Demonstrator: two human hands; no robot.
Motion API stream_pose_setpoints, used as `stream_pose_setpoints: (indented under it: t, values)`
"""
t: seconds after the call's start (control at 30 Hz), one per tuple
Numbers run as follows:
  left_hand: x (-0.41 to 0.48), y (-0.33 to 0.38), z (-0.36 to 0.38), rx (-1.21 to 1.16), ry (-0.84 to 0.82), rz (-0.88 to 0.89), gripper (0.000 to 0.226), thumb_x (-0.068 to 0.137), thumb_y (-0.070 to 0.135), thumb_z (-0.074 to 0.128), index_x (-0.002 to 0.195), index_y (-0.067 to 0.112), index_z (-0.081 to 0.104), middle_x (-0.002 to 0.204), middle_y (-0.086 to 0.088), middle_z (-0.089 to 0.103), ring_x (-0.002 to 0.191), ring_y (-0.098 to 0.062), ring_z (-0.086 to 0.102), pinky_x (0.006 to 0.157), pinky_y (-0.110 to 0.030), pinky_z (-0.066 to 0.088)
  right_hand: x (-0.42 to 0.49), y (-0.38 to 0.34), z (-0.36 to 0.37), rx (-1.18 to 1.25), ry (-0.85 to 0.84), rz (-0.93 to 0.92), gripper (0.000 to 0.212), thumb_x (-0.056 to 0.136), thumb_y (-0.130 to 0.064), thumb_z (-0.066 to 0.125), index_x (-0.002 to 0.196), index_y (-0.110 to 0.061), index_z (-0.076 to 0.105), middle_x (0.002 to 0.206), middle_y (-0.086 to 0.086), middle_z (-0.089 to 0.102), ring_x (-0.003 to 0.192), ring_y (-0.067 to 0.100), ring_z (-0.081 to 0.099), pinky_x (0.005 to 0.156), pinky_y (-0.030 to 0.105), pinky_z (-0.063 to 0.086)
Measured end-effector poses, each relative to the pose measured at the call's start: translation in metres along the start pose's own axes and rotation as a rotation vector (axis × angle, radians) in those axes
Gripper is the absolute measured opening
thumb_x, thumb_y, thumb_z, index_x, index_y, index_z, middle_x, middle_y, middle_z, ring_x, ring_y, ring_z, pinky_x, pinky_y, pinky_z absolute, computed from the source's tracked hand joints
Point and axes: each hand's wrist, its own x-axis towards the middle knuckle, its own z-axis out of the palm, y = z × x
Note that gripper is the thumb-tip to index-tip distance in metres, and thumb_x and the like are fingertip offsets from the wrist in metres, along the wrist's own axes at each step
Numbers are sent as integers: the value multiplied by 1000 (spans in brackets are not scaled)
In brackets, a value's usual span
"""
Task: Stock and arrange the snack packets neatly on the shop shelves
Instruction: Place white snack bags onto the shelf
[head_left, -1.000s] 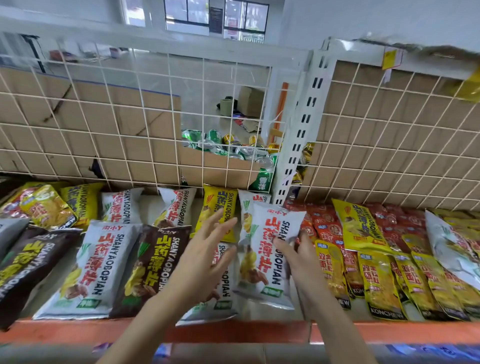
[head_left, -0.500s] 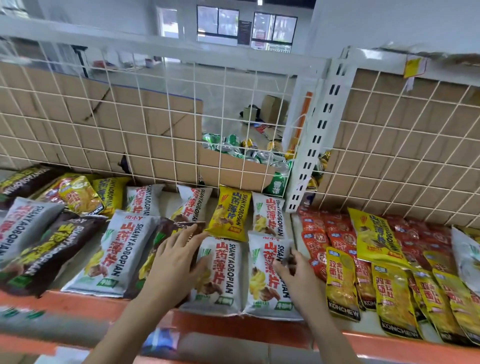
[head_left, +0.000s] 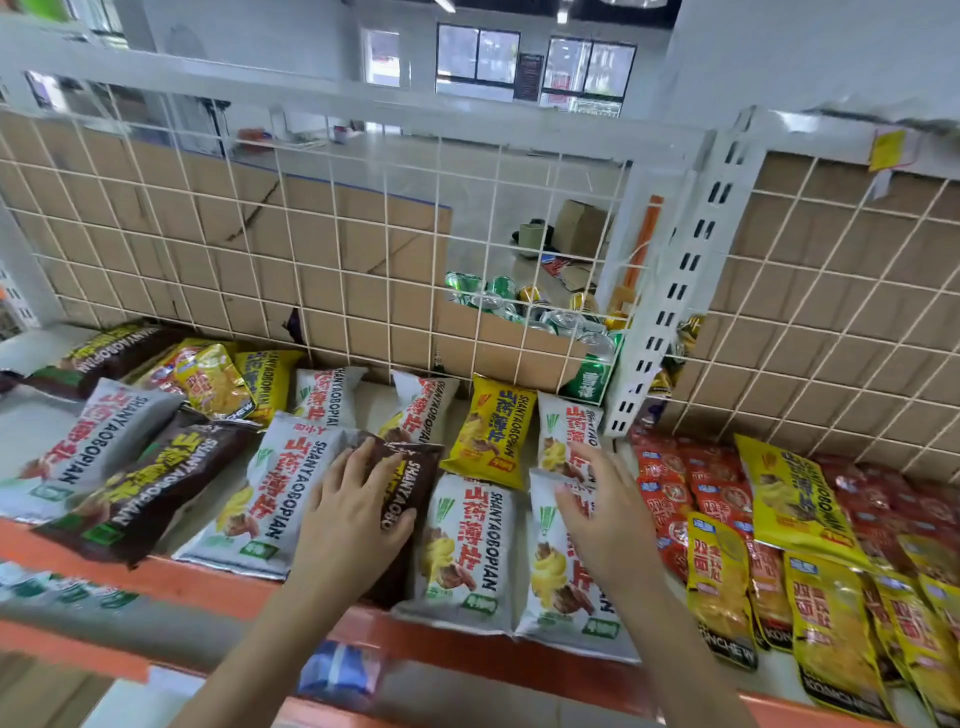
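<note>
I am flattening a brown packet (head_left: 410, 483) into the front row of the shelf (head_left: 467, 654). My left hand (head_left: 353, 519) is lying on top of it, its fingers (head_left: 358, 467) spread wide and nearly straight, pressing rather than gripping. My right hand (head_left: 608, 514) is resting on the white packet (head_left: 561, 582) at the row's right end, fingers (head_left: 576, 501) loosely bent on its face and not closing round it.

I judge this to be the straightening step. The brown packet is lying tilted, overlapping the grey-white packet (head_left: 270, 499) to its left and touching the middle white packet (head_left: 462, 545) on its right. The next move probably calls for sliding it square to the orange shelf edge without dragging its neighbours.

Behind, a yellow packet (head_left: 491, 431) is lying in the back row, and more packets are lying slanted and out of line further left. To the right, the red packets (head_left: 691, 483) are crowding close to the white one, leaving little room. A wire grid (head_left: 363, 249) is closing the back, with a box of cans (head_left: 519, 338) beyond it.
</note>
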Motion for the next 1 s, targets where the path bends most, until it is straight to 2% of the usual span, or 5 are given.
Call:
stream_pose_setpoints:
  t: [0.13, 0.33, 0.47, 0.77, 1.0]
  values:
    - [8, -8, 1, 40, -55, -10, 81, 80, 69, 47, 147, 30, 23, 157, 0, 12, 141, -24, 17, 113, -36, 19, 35, -27, 27, 36, -135, 23, 51, 93, -30, 51, 140, -18, 35, 141, -1, 39, 128, 14, 38, 100, 26, 32]
    - [15, -12, 5, -4, -132, -45, 92, 77, 69, 54, 149, 33, 9, 158, 1, 1, 140, -22, 22, 110, -34, 27, 82, -37, 72, -116, -277, 170, 66, 93, -39, 48, 146, -17, 17, 150, 11, 23, 132, 30, 34, 103, 38, 33]
    - [19, -13, 7, -13, -141, -56, 93, 76, 68, 55, 148, 35, 6, 156, -1, 9, 136, -25, 30, 105, -35, 33, 96, -37, 92, -173, -331, 321, 78, 89, -51, 50, 147, -19, 9, 152, 14, 13, 133, 39, 28, 102, 44, 34]
    - [26, -22, 5, -155, -170, -39, 89, 78, 55, 57, 148, 35, 5, 140, -4, 28, 119, -19, 47, 92, -28, 43, 98, -40, 107, -133, -204, 425, 90, 79, -44, 67, 146, -30, 9, 135, 20, 28, 106, 36, 53, 74, 30, 43]
    - [29, -28, 1, -449, -123, 1, 87, 77, 43, 67, 147, 33, 17, 124, 3, 35, 105, -13, 48, 83, -23, 48, 96, -47, 99, 58, -73, 455, 78, 84, -27, 66, 145, -27, 19, 141, 16, 28, 110, 33, 52, 84, 32, 42]
